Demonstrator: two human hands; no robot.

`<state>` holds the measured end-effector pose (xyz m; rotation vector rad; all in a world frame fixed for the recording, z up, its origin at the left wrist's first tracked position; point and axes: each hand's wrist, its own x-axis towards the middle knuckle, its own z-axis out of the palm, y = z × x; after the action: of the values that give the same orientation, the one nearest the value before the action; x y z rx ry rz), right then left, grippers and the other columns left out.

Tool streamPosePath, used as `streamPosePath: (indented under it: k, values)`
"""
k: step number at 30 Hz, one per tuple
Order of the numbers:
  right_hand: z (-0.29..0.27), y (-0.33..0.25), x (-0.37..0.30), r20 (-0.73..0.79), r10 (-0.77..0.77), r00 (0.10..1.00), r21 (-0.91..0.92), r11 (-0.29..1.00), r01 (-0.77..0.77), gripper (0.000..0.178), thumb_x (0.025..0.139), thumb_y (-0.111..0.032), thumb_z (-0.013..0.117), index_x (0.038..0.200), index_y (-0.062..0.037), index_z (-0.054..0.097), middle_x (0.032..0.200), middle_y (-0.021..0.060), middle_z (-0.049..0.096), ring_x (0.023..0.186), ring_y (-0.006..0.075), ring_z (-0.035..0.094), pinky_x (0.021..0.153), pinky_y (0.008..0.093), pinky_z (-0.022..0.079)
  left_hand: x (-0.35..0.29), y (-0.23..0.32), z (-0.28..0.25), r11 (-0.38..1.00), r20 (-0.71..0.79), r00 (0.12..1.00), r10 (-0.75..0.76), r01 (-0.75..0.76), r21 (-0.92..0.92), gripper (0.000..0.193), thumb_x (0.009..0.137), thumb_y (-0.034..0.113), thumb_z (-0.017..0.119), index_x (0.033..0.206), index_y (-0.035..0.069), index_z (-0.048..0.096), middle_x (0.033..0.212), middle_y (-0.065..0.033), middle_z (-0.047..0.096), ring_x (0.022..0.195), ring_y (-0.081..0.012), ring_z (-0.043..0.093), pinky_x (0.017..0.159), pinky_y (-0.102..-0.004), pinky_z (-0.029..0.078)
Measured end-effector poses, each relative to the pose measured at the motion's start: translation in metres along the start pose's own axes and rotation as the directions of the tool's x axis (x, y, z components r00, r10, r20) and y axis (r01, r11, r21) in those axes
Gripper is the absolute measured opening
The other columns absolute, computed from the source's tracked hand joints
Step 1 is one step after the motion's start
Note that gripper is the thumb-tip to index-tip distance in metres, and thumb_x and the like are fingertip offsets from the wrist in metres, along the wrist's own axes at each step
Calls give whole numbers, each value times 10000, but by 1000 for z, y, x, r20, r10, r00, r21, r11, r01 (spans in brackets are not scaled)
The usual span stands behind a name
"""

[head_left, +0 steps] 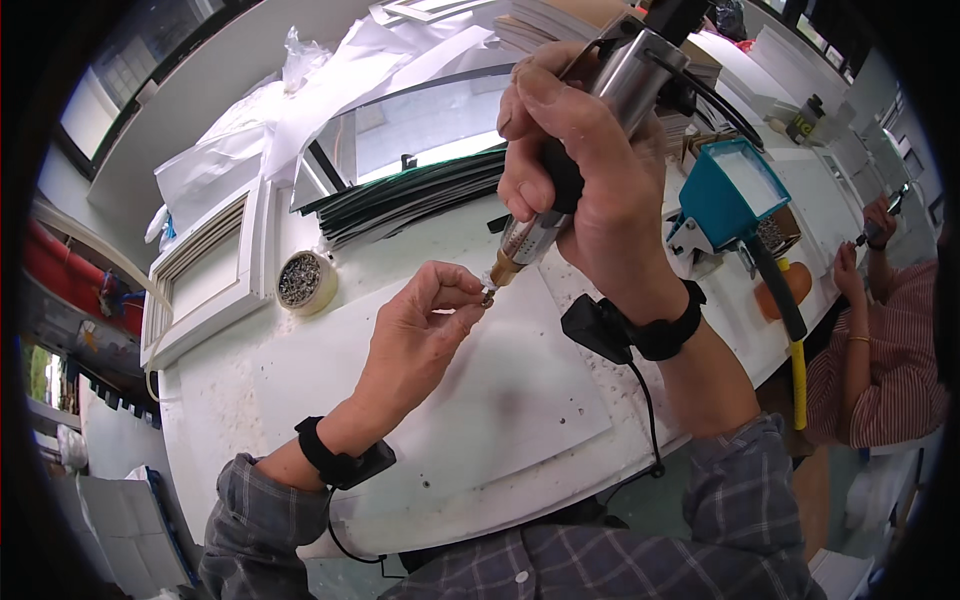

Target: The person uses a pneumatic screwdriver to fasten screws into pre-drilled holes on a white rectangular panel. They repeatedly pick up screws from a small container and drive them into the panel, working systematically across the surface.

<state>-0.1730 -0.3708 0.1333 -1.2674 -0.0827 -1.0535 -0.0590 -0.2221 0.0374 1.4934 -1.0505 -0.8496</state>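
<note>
My right hand (610, 170) is wrapped round a silver and black power screwdriver (640, 85), which slants down to the left. Its brass-coloured nose (508, 268) meets the fingertips of my left hand (415, 335). Between thumb and forefinger that hand pinches a small metal screw (488, 298) at the tool's tip, mostly covered by the fingers. Both hands are above a white sheet (500, 390) on the workbench. To the left of my left hand stands a round tub (306, 283) of small metal screws.
A white frame (205, 270) lies at the left, with a stack of dark-edged panels (410, 195) behind my hands. At the right are a teal box-shaped tool (735, 190) and a yellow-handled tool (798, 385). Another person (890, 350) works at the far right.
</note>
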Motion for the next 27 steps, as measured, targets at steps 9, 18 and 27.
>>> streamPosePath:
  k: [9,18,27]
  values:
    - [-8,48,14,-20,56,998,-148,987,-58,126,912,-168,692,939,-46,674,649,-33,591,504,37,528,452,217,429,51,-19,-7,937,70,995,72,-92,338,180,941,6,582,1117,16,546,1065,-99,723,989,-140,672,869,-273,502]
    - [-15,58,14,-37,48,998,-200,978,-55,154,934,-173,662,898,-26,634,738,43,601,507,59,548,449,223,430,59,-25,-3,953,65,998,13,-32,301,232,932,-10,530,1163,-1,538,1069,-113,721,997,-159,665,898,-288,500]
    - [-14,59,15,-16,88,996,-198,976,-90,169,921,-199,686,900,-35,649,653,-7,578,497,42,515,455,220,420,55,-21,-7,936,102,995,-5,-31,350,307,931,-3,533,1237,-21,516,1204,-176,655,1119,-248,646,973,-324,492]
